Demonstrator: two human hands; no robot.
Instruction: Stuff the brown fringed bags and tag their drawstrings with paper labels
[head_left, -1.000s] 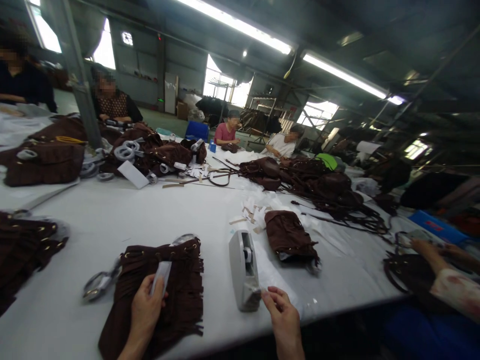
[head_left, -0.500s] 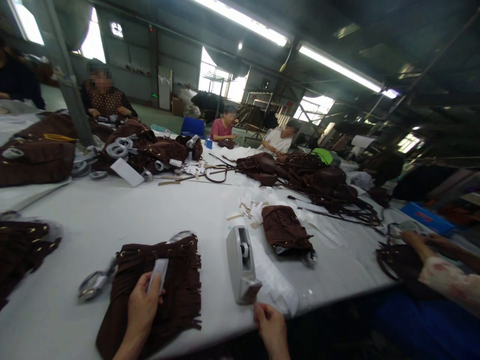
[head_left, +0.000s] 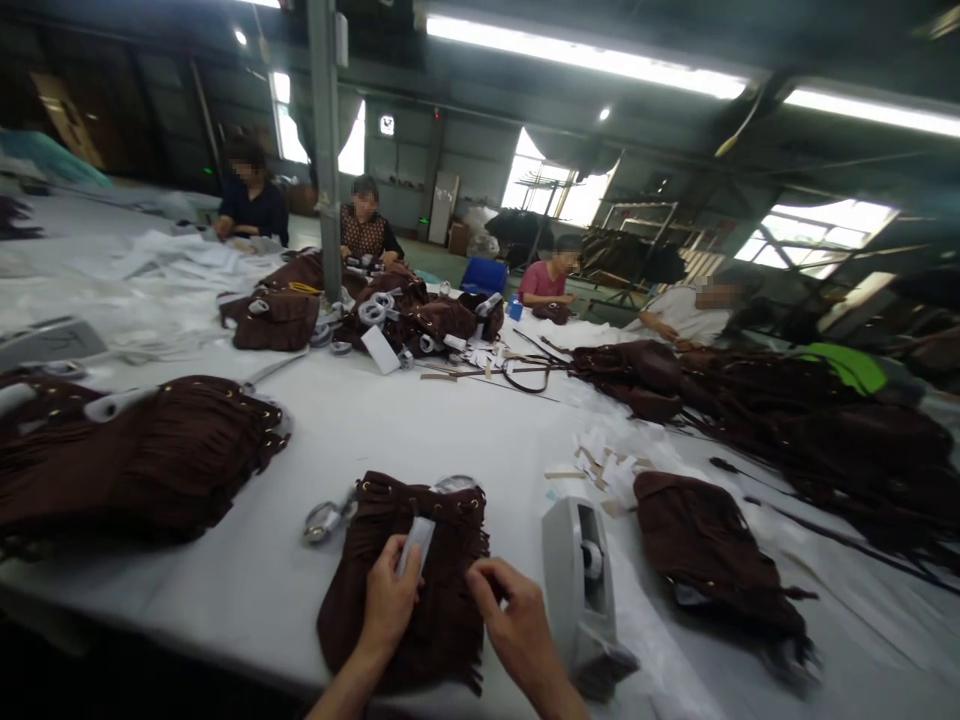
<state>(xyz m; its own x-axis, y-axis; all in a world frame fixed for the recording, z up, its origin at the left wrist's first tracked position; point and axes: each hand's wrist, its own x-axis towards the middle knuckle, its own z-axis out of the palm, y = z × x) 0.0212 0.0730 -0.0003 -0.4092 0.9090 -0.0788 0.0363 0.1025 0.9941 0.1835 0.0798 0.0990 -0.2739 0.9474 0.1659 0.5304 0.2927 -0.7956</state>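
A dark brown fringed bag (head_left: 439, 610) with metal eyelets lies on the white table in front of me. My left hand (head_left: 391, 595) rests over it, thumb and fingers closed on a pale whitish strip (head_left: 416, 545) near the bag's middle. Over the bag's right edge, my right hand (head_left: 510, 610) has its thumb and forefinger pinched together; whatever is between them is too small to make out. Just right of that hand stands a grey tape dispenser (head_left: 581, 590). A wrapped metal ring (head_left: 322, 522) lies at the bag's left side.
Another brown bag (head_left: 712, 540) lies beyond the dispenser. Larger fringed bags (head_left: 172, 450) are at left. Wrapped rings and brown bags (head_left: 382, 310) surround a metal post (head_left: 325, 150). Paper scraps (head_left: 600, 460) and a brown strap pile (head_left: 810, 430) lie right. Several people sit across the table.
My right hand has moved left from the front of the tape dispenser to the bag's right edge. My left hand still holds the strip. The view has swung left.
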